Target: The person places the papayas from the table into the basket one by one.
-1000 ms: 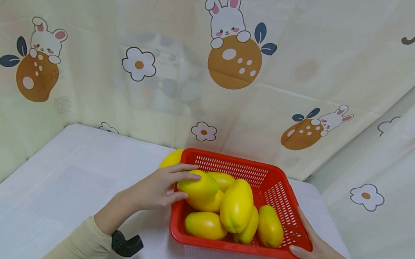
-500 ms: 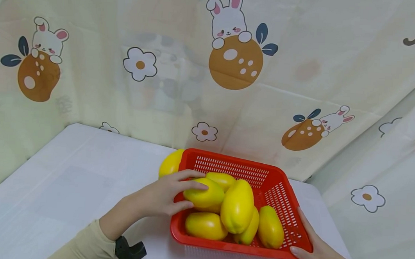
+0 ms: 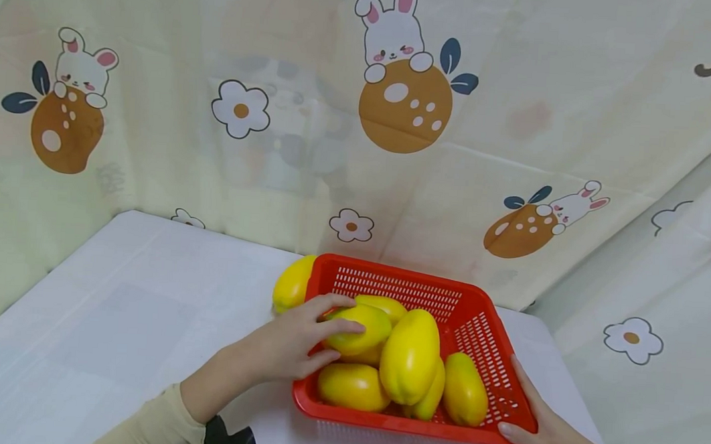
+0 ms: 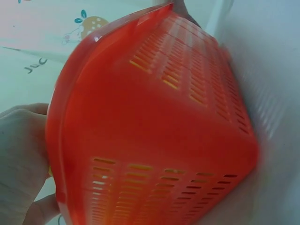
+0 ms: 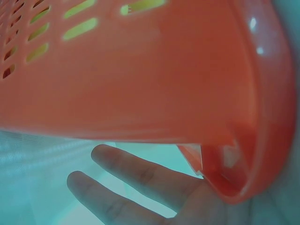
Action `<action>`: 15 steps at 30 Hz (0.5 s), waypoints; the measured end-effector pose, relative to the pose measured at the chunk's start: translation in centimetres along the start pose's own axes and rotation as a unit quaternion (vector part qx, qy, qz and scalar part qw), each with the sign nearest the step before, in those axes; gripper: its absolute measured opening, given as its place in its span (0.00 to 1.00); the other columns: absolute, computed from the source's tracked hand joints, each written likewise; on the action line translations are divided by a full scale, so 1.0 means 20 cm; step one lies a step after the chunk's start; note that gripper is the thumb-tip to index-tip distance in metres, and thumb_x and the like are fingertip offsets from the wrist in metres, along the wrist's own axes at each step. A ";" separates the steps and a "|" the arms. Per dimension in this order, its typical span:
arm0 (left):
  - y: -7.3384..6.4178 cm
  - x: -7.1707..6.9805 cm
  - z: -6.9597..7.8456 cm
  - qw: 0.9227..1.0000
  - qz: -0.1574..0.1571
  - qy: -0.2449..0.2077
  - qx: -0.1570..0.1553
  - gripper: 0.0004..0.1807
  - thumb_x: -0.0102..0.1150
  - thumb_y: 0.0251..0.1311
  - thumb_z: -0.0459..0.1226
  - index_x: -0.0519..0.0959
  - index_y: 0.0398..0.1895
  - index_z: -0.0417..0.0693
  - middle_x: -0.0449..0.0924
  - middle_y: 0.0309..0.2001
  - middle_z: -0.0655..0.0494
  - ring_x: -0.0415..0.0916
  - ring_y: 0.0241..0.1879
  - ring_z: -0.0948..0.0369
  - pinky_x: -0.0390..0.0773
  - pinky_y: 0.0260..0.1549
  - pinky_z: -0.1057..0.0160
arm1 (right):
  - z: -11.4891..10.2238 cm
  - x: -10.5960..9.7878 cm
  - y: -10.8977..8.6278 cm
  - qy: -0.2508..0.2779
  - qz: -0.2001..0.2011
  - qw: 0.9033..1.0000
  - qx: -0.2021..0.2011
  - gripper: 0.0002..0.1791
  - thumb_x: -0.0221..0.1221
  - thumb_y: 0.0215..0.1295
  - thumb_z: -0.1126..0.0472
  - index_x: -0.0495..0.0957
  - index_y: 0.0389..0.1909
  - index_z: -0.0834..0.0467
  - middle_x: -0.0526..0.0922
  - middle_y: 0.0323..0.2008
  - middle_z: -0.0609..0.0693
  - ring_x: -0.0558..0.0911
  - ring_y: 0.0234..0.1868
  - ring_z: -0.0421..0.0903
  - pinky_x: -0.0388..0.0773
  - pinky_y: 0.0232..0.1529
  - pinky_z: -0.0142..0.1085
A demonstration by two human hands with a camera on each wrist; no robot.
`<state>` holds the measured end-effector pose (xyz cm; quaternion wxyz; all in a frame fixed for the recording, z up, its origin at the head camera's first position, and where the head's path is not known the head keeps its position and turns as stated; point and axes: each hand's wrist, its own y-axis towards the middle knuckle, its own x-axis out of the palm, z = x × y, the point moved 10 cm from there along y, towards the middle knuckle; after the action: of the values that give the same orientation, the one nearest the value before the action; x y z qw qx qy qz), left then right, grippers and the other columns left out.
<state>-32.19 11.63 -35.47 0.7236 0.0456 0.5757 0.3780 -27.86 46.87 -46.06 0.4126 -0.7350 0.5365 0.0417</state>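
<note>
A red slotted plastic basket [image 3: 425, 274] stands on the white table with several yellow mangoes [image 3: 409, 355] in it. My left hand [image 3: 288, 346] reaches over its left rim and grips a green-tinged mango [image 3: 370, 330], which lies against the others; fingers are over the top, thumb at the near side. My right hand [image 3: 556, 430] holds the basket's right near corner, thumb on the rim. In the right wrist view two fingers [image 5: 140, 173] stretch below the basket wall. The left wrist view shows mostly the basket's outer wall [image 4: 126, 112], which hides the held mango almost wholly.
Another yellow mango [image 3: 292, 286] lies on the table [image 3: 147, 291] outside the basket, behind its left wall and partly hidden by it. A printed curtain [image 3: 285, 178] hangs along the table's back edge, close to the basket.
My left hand has moved right and slightly nearer, bringing its mango from the left rim further into the basket onto the other mangoes. My right hand keeps its place on the corner.
</note>
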 end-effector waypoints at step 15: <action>0.00 0.02 0.00 0.998 0.001 0.064 -0.015 0.23 0.53 0.65 0.47 0.69 0.64 0.65 0.61 0.68 0.54 0.64 0.65 0.58 0.70 0.62 0.59 | 0.00 -0.01 0.00 -0.005 0.000 1.000 0.000 0.53 0.50 0.67 0.46 0.13 0.68 0.34 0.35 0.72 0.64 0.65 0.57 0.53 0.80 0.48 0.44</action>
<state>-32.24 11.84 -35.81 0.6855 0.0110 0.6153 0.3891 -27.82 46.99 -45.99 0.4149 -0.7350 0.5345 0.0452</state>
